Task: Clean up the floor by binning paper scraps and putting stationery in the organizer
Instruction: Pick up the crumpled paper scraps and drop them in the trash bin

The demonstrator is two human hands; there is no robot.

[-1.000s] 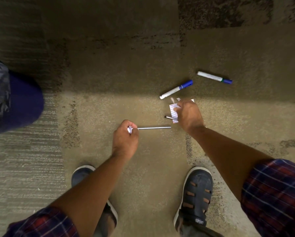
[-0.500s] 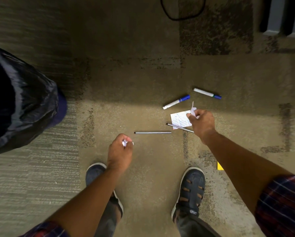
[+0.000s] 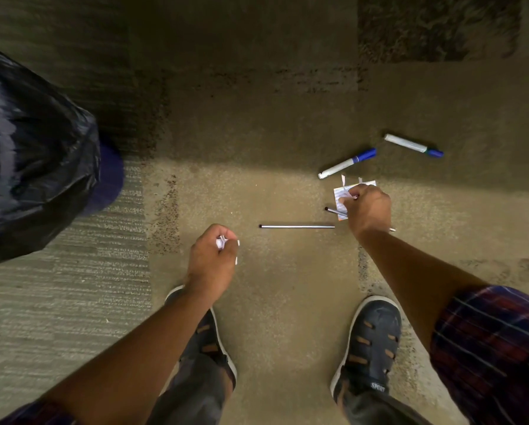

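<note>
My left hand (image 3: 212,259) is curled round small white paper scraps (image 3: 221,242) above the carpet. My right hand (image 3: 368,208) pinches thin white paper scraps over a lined paper piece (image 3: 340,196) lying on the floor, and covers most of it. A thin silver pen (image 3: 296,226) lies between my hands. A second thin pen (image 3: 335,211) pokes out from under my right hand. Two white markers with blue caps lie beyond: one (image 3: 347,163) near the paper, another (image 3: 412,145) farther right.
A bin lined with a black bag (image 3: 33,161) stands at the left, its blue wall (image 3: 110,179) showing. My two dark sandals (image 3: 372,342) (image 3: 208,338) stand on the tan carpet below the hands.
My right hand has come back down onto the lined paper after lifting a scrap. My left hand, with its scraps, has stayed left of the silver pen.
</note>
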